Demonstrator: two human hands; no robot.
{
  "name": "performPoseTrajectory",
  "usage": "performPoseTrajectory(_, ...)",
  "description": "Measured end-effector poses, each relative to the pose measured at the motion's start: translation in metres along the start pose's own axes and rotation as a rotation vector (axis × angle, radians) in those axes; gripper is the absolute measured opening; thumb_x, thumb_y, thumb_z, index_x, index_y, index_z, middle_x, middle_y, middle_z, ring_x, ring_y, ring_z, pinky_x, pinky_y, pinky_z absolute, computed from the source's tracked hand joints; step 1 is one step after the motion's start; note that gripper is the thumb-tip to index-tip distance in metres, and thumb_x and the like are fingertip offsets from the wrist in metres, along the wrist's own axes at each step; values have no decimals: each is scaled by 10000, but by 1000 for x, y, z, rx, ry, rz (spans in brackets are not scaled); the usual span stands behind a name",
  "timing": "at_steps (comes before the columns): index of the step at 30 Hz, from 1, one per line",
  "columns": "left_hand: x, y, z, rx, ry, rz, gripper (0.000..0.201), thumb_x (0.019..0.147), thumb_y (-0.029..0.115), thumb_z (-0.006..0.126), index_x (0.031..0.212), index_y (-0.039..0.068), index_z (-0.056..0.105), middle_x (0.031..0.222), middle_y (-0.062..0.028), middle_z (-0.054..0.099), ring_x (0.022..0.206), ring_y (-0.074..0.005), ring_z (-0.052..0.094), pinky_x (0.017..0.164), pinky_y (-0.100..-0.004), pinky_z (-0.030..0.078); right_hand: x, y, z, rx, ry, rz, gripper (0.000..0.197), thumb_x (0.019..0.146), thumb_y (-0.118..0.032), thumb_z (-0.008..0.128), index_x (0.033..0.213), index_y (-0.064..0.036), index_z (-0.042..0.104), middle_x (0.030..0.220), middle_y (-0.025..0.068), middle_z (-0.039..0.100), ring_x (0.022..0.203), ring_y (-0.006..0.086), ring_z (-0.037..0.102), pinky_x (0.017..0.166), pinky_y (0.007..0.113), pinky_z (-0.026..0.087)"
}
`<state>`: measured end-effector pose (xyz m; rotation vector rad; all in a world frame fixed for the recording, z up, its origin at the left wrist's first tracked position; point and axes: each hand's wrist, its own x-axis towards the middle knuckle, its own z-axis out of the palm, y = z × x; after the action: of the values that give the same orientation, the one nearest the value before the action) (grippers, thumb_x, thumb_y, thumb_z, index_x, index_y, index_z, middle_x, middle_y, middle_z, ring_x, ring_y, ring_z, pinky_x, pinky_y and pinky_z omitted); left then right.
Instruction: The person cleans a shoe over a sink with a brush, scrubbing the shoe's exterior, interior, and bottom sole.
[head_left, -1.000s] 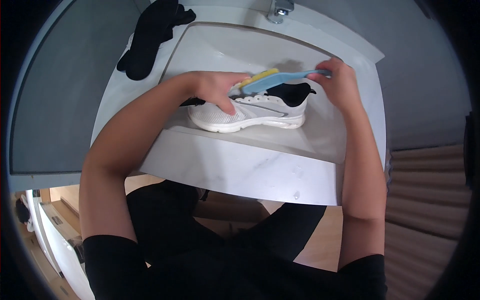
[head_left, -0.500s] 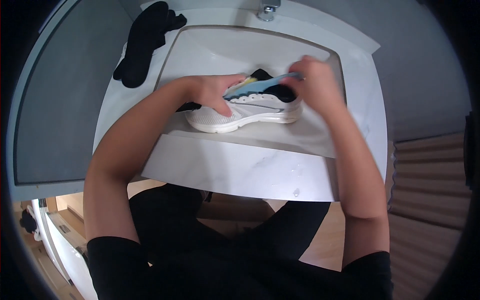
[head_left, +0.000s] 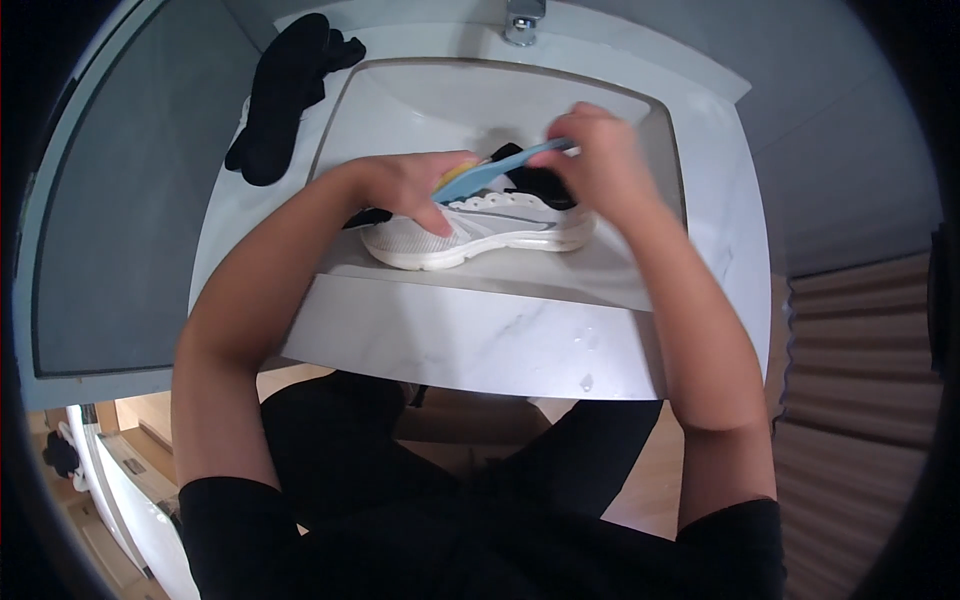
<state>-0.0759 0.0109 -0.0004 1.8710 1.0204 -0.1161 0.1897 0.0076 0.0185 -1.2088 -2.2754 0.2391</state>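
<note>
A white sneaker [head_left: 500, 232] with a black collar lies in the white sink basin [head_left: 610, 282], its toe to the left. My left hand [head_left: 412, 188] is closed over its front part, thumb on the near side. In my right hand [head_left: 598, 160] is the handle of a light blue brush [head_left: 487, 176]. The brush slants down to the left, its head over the lacing area, with yellow bristles just showing beside my left fingers. My right hand is slightly blurred, above the heel opening. Something black shows partly under my left wrist; I cannot make out what.
A chrome faucet [head_left: 521, 25] stands at the sink's far edge. Long black pieces, perhaps socks or insoles [head_left: 280, 110], lie on the left of the white countertop [head_left: 480, 330]. Water drops sit on its near strip. A grey panel [head_left: 120, 220] rises at left, and a pleated brown curtain [head_left: 850, 400] hangs at right.
My right hand and the brush have moved left, toward the sneaker's toe, and the handle is tilted more steeply. My left hand keeps its hold on the sneaker. The whole view has shifted slightly.
</note>
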Motion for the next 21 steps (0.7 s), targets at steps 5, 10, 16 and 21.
performPoseTrajectory(5,8,7,3,-71,39,79,1043,684,198,850,1551,28,295,1432,-193,510,1313,-285,496,1131,-347,363,-7,77,-42,38,-17,470,360,719,-231,910,919,23,750,839,190,738,749,299,713,710,373,562)
performPoseTrajectory(10,-5,-3,6,33,69,-54,1092,705,217,836,1585,17,221,1487,-224,470,1353,-304,474,1152,-341,350,-3,-16,2,-17,-133,84,256,757,-209,867,926,-42,772,928,158,701,899,356,684,829,448,539)
performPoseTrajectory(16,6,2,6,53,55,-12,1102,695,213,836,1579,-5,215,1468,-231,483,1360,-303,472,1152,-338,368,-1,49,-46,-93,-76,423,309,722,-195,890,895,25,758,903,208,723,836,348,707,784,403,563)
performPoseTrajectory(21,11,-8,7,63,65,47,1089,702,222,838,1581,11,229,1457,-225,504,1362,-297,469,1151,-347,370,-7,6,-9,-89,-35,116,260,734,-180,874,894,-13,756,873,160,667,809,366,657,742,443,526)
